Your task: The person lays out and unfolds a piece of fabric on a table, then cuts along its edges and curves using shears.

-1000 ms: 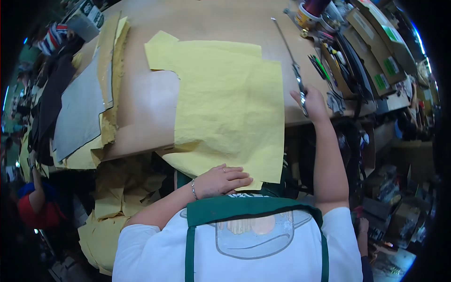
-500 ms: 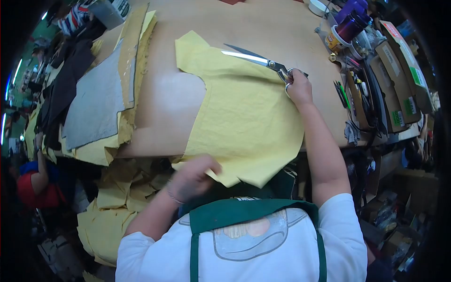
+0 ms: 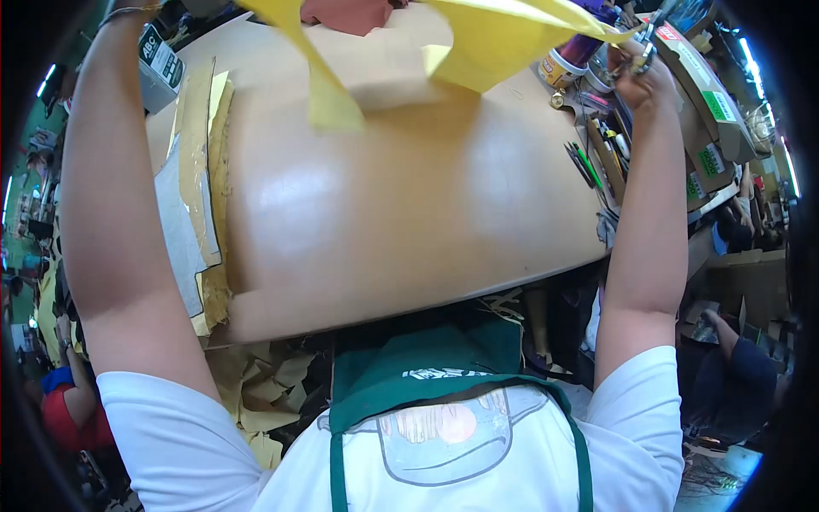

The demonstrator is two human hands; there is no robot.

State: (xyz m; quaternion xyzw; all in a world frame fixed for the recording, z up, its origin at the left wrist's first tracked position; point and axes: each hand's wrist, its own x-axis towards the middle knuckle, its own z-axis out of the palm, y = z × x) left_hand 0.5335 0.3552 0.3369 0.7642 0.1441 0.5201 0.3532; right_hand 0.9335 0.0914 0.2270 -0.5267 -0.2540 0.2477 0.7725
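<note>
The yellow sheet [image 3: 503,43] is lifted over the far part of the table, blurred and partly cut off by the top edge. My right hand [image 3: 646,84] is raised at the upper right, fingers closed round the scissors [image 3: 644,56]. A corner of the yellow sheet reaches that hand; whether the fingers also pinch it I cannot tell. My left arm stretches up the left side to a bracelet at the wrist, and the hand itself lies beyond the top edge.
On the left lie stacked grey and tan sheets [image 3: 194,179] beside a grey box [image 3: 160,70]. Dark red material [image 3: 348,13] lies at the back. Pens [image 3: 584,164], a white tub [image 3: 560,68], a purple bottle [image 3: 578,51] and cardboard boxes [image 3: 712,94] crowd the right side.
The yellow sheet has gone from flat on the table into the air at the far side. Both arms have moved up and outward, the right hand still with the scissors.
</note>
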